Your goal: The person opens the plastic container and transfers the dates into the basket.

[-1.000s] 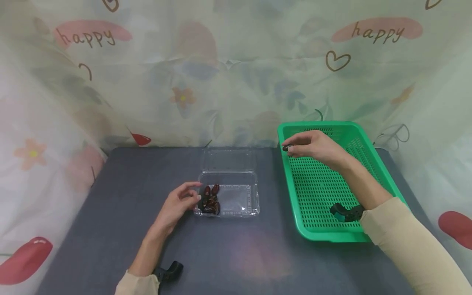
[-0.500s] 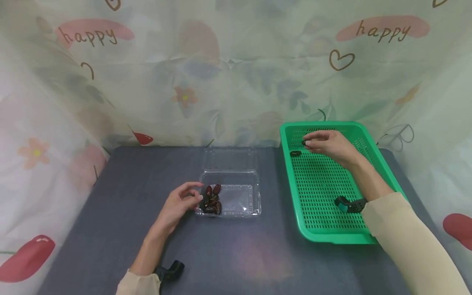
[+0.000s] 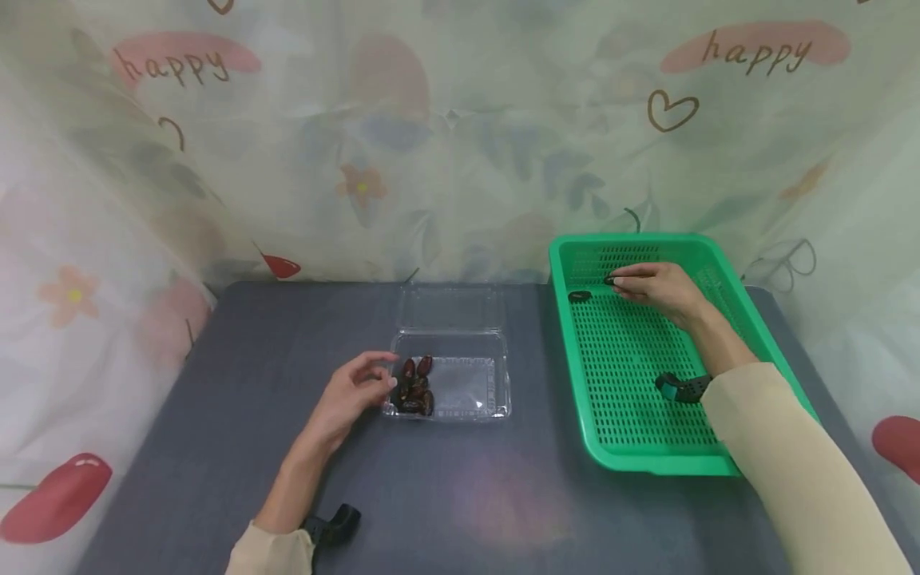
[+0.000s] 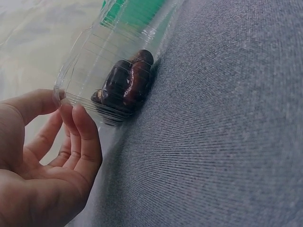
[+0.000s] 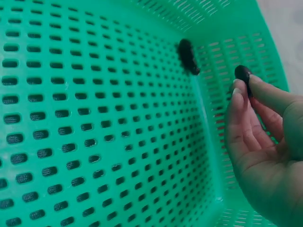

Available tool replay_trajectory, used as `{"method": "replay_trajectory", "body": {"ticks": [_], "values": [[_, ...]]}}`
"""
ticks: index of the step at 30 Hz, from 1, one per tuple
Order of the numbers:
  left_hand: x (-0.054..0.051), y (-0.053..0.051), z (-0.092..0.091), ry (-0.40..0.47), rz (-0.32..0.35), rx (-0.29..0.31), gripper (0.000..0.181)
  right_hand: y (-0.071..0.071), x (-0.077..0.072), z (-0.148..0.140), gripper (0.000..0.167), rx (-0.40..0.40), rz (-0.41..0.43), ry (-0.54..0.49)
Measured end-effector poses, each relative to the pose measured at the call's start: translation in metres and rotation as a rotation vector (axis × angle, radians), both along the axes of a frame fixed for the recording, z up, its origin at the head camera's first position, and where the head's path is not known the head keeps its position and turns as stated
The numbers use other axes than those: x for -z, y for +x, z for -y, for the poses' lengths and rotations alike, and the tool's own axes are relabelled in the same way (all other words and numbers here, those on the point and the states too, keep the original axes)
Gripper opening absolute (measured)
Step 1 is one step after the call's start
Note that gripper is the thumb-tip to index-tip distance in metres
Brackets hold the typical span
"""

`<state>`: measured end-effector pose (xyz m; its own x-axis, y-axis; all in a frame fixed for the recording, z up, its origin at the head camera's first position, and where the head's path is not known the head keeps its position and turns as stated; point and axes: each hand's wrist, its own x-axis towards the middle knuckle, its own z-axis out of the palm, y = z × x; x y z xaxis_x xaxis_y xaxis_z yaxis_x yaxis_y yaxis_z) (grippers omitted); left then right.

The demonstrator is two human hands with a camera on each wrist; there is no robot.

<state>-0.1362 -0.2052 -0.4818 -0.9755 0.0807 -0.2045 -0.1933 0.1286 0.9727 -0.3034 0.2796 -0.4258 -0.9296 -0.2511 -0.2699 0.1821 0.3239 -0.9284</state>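
Note:
In the head view my right hand is over the back of the green plastic basket, pinching a dark brown date between thumb and fingertips. Another date lies on the basket floor near its back left corner; it also shows in the right wrist view, apart from the hand. My left hand pinches the left rim of a clear plastic clamshell box with thumb and fingers. Several glossy dates are heaped in the left part of that box, partly behind the left fingertips.
The box's hinged lid is folded back flat towards the wall. A strip of grey tabletop separates box and basket. A printed curtain hangs behind and at both sides. Each wrist carries a black camera mount.
My right hand has moved right from the basket's left rim, still holding a date. The date in the basket's back left corner has come into view. The left hand keeps its grip on the box.

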Motion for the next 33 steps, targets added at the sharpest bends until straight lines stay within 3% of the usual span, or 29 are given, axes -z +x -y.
{"method": "replay_trajectory", "body": {"ticks": [9,16,25,33], "values": [[0.0,-0.001,-0.001,0.012,0.0,0.008,0.04,-0.011,0.016,-0.007,0.048,0.04,0.067,-0.098],[-0.003,-0.001,-0.001,0.011,0.007,-0.001,0.039,-0.012,0.028,-0.012,0.049,0.064,0.126,-0.074],[-0.002,0.001,0.001,0.003,0.014,-0.001,0.039,-0.004,0.023,-0.011,0.05,0.089,0.167,-0.072],[-0.001,0.0,-0.002,-0.005,0.015,-0.009,0.039,-0.009,0.034,-0.019,0.05,0.079,0.154,-0.091]]}}
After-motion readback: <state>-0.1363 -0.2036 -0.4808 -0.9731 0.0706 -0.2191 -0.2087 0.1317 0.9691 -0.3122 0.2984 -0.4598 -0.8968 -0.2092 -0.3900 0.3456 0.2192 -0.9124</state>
